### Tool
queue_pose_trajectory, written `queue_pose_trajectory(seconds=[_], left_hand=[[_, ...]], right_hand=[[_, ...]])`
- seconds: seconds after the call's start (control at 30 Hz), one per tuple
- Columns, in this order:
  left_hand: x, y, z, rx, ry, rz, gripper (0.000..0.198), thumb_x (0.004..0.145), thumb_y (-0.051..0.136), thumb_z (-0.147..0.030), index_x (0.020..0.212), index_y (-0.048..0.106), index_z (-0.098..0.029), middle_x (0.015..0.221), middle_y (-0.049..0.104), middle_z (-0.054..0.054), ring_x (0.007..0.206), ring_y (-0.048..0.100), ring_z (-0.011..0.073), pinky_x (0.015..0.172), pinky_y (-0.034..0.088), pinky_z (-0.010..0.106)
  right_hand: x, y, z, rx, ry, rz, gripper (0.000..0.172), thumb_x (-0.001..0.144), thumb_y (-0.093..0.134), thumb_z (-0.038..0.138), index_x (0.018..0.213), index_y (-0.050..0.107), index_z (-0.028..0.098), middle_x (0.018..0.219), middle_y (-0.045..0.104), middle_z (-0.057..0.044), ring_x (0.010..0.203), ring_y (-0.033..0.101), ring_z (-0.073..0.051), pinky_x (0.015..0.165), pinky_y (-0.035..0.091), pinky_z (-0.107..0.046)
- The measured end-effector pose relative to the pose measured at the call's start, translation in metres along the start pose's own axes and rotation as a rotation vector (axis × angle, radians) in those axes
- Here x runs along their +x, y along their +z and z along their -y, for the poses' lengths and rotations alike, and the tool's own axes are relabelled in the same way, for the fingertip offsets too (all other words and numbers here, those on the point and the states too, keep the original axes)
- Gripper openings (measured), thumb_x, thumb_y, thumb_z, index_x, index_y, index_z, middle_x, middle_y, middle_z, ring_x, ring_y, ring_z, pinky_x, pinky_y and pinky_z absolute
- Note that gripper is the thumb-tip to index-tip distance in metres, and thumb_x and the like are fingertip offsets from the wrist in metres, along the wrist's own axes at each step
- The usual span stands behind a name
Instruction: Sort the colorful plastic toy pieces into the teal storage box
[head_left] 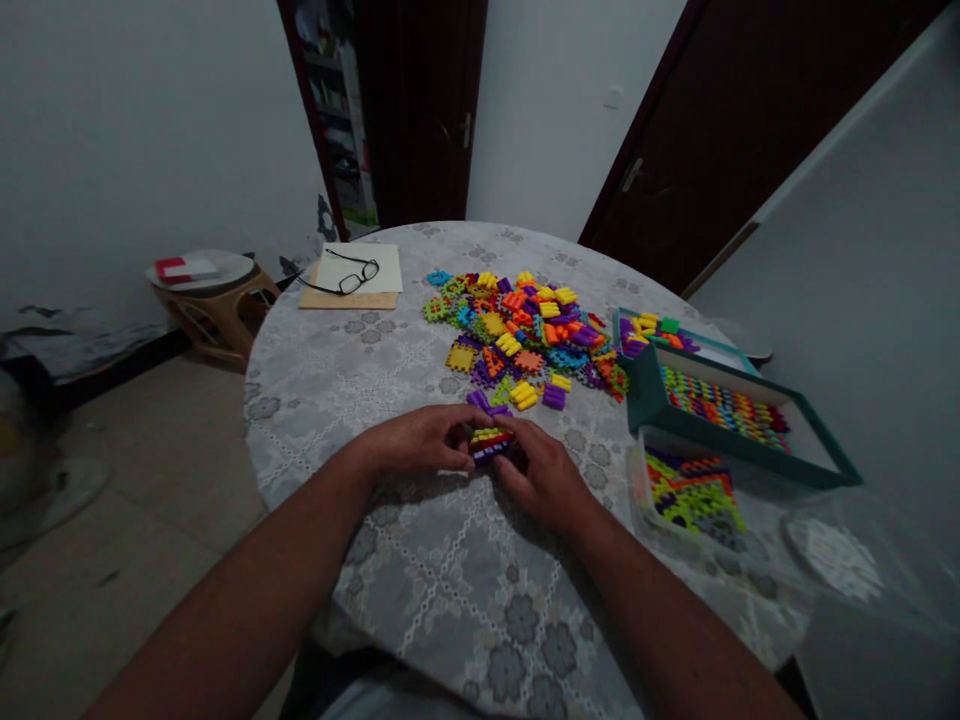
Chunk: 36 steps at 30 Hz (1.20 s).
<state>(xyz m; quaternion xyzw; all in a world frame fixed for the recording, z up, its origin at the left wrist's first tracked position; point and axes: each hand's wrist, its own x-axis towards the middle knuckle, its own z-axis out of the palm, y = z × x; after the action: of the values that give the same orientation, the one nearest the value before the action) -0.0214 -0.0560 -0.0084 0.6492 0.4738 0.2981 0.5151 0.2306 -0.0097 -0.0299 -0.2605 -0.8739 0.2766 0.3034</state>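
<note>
Between my two hands is a small stack of plastic building pieces (491,443) in yellow, red and purple, held just above or on the tablecloth; I cannot tell which. My left hand (424,440) grips the stack from the left, thumb at the lower side and fingers along the top. From the right, my right hand (541,472) closes on its other end. Just beyond the fingertips lie purple pieces (487,402) and yellow pieces (523,396). A large loose heap of colourful interlocking pieces (525,325) spreads behind them.
At the right, a green box (750,440) holds rows of joined pieces, beside its lid (720,350) with loose pieces. A clear plastic tub (645,485) of flat pieces stands nearer. Glasses (350,284) lie on papers (386,262) at the back left. A stool (225,300) stands beyond the table.
</note>
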Motion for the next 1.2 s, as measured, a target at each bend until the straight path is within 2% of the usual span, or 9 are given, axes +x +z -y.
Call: queue_pose_trajectory(seconds=[0.23,0.37,0.5,0.8,1.0,1.1,1.2], left_hand=[[0.002,0.003,-0.002,0.099,-0.001,-0.064,0.059,0.084,0.080,-0.026,0.141,0.068,-0.025,0.089,0.069,-0.001,0.079,0.063,0.0164,0.074,0.048,0.027],[0.002,0.003,-0.007,0.118,-0.003,-0.041,0.062,0.085,0.075,-0.022,0.146,0.065,-0.025,0.092,0.069,0.000,0.080,0.062,0.0157,0.076,0.048,0.027],[0.003,0.004,-0.011,0.141,0.001,-0.032,0.061,0.088,0.073,-0.021,0.148,0.063,-0.024,0.097,0.071,0.001,0.083,0.062,0.0159,0.080,0.048,0.028],[0.007,0.006,-0.004,0.159,0.032,-0.071,0.061,0.083,0.076,-0.019,0.143,0.066,-0.025,0.114,0.075,0.005,0.096,0.066,0.0201,0.089,0.050,0.033],[0.002,-0.001,-0.006,0.116,0.000,-0.040,0.060,0.089,0.077,-0.031,0.146,0.062,-0.020,0.098,0.072,0.005,0.083,0.062,0.0180,0.076,0.047,0.030],[0.002,-0.003,-0.005,0.122,-0.010,-0.051,0.058,0.088,0.076,-0.028,0.144,0.064,-0.020,0.090,0.068,0.002,0.079,0.059,0.0163,0.072,0.045,0.028],[0.003,-0.001,-0.005,0.110,-0.003,-0.037,0.058,0.087,0.075,-0.024,0.144,0.065,-0.022,0.090,0.068,0.000,0.080,0.060,0.0158,0.074,0.045,0.028]], right_hand=[[-0.002,0.002,-0.002,-0.041,0.020,-0.018,0.060,0.096,0.066,0.021,0.155,0.057,0.023,0.145,0.070,-0.015,0.130,0.068,-0.030,0.114,0.055,-0.051],[-0.002,0.003,-0.005,-0.082,-0.018,-0.013,0.063,0.096,0.068,0.022,0.157,0.055,0.026,0.147,0.068,-0.014,0.135,0.063,-0.032,0.118,0.052,-0.056],[0.000,0.002,-0.007,-0.029,-0.053,-0.004,0.066,0.095,0.068,0.019,0.158,0.054,0.028,0.146,0.067,-0.012,0.135,0.063,-0.030,0.117,0.052,-0.054],[0.002,0.000,-0.004,0.044,-0.091,-0.012,0.066,0.094,0.068,0.015,0.157,0.054,0.030,0.145,0.066,-0.012,0.132,0.064,-0.029,0.114,0.054,-0.049],[0.002,0.001,-0.004,0.043,-0.057,-0.015,0.060,0.095,0.065,0.012,0.152,0.059,0.029,0.139,0.069,-0.011,0.127,0.067,-0.027,0.110,0.056,-0.047],[0.002,0.001,-0.003,0.045,-0.060,-0.007,0.062,0.095,0.066,0.011,0.154,0.058,0.030,0.139,0.069,-0.010,0.127,0.067,-0.026,0.111,0.056,-0.046],[0.002,0.001,-0.003,0.038,-0.062,-0.009,0.065,0.095,0.065,0.012,0.156,0.056,0.031,0.139,0.070,-0.010,0.128,0.067,-0.026,0.111,0.055,-0.046]])
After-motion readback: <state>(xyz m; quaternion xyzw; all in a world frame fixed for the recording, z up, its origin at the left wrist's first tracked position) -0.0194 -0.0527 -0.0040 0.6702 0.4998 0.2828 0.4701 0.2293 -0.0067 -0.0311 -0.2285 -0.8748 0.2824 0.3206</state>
